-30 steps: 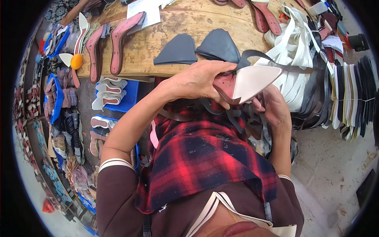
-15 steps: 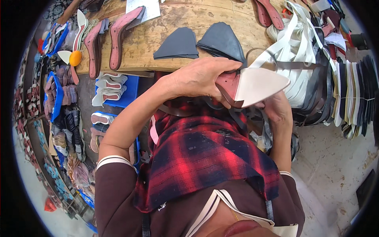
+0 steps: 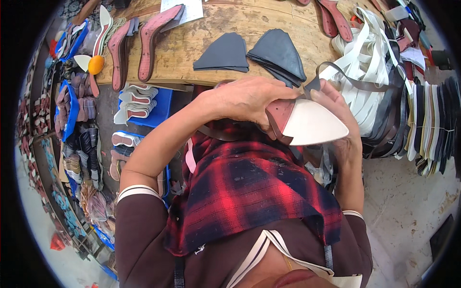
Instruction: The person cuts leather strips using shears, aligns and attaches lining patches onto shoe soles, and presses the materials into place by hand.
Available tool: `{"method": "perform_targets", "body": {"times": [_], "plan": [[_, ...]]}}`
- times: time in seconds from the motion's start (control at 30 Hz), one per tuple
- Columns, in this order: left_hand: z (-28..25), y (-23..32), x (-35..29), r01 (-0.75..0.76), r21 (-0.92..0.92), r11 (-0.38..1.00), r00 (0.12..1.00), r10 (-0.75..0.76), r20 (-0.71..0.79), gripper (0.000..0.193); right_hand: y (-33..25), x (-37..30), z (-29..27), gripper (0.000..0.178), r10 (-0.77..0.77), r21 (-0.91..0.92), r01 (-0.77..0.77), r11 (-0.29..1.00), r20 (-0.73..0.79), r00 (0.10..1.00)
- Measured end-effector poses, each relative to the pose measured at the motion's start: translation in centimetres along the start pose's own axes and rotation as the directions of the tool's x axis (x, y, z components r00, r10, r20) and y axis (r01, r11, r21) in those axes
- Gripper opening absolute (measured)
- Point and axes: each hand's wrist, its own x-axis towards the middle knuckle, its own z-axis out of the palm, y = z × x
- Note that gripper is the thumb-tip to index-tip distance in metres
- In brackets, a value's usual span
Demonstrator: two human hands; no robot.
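My left hand [image 3: 245,100] is closed round the reddish heel part of a shoe insole [image 3: 314,122], whose pale pointed toe part aims right. At the insole's far edge, the thumb and fingers of my right hand [image 3: 338,113] pinch a dark strip [image 3: 313,85]. A thin brown strip [image 3: 353,79] loops from there to the right. Part of the insole's underside and some right fingers are hidden. Just beyond my hands, two stacks of dark leather pieces, one on the left [image 3: 221,53] and one on the right [image 3: 278,54], lie on the wooden table [image 3: 182,55].
Pink insoles [image 3: 152,45] lie at the table's left. A pile of white straps [image 3: 362,67] hangs over its right edge, beside a bundle of coloured strips [image 3: 434,125]. Blue trays [image 3: 161,108] with insoles stand below on the left. An orange ball-like thing [image 3: 96,65] sits near the left corner.
My right hand has moved up from beneath the toe to the insole's far edge and now pinches the dark strip. The insole has tilted, its toe pointing lower.
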Motion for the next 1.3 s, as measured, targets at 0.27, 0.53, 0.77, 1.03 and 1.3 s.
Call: {"method": "perform_targets", "body": {"times": [0.27, 0.53, 0.77, 1.03, 1.3], "plan": [[5.4, -0.9, -0.7, 0.255, 0.210, 0.944, 0.868, -0.128, -0.479, 0.075, 2.5, -3.2, 2.2, 0.069, -0.456, -0.503, 0.397, 0.768, 0.006, 0.890], [5.1, 0.6, -2.7, 0.213, -0.853, 0.476, 0.869, -0.492, -0.057, 0.037, 4.8, -2.5, 2.4, 0.030, -0.586, -0.423, 0.482, 0.768, -0.160, 0.794], [3.1, 2.0, -6.7, 0.046, -0.937, 0.346, 0.983, -0.180, -0.019, 0.058, 4.6, -1.7, 3.4, 0.030, -0.343, -0.135, 0.330, 0.934, -0.084, 0.936], [2.3, -1.4, -2.0, 0.026, -0.381, 0.924, 0.486, -0.345, -0.803, 0.024, 4.5, 2.5, 6.5, 0.020, -0.300, -0.019, 0.300, 0.954, -0.138, 0.944], [-2.2, -5.4, -0.7, -0.172, -0.364, 0.915, 0.042, -0.363, -0.931, 0.023, 7.7, 2.2, 9.6, 0.022, -0.579, -0.610, 0.498, 0.616, 0.077, 0.812]]}}
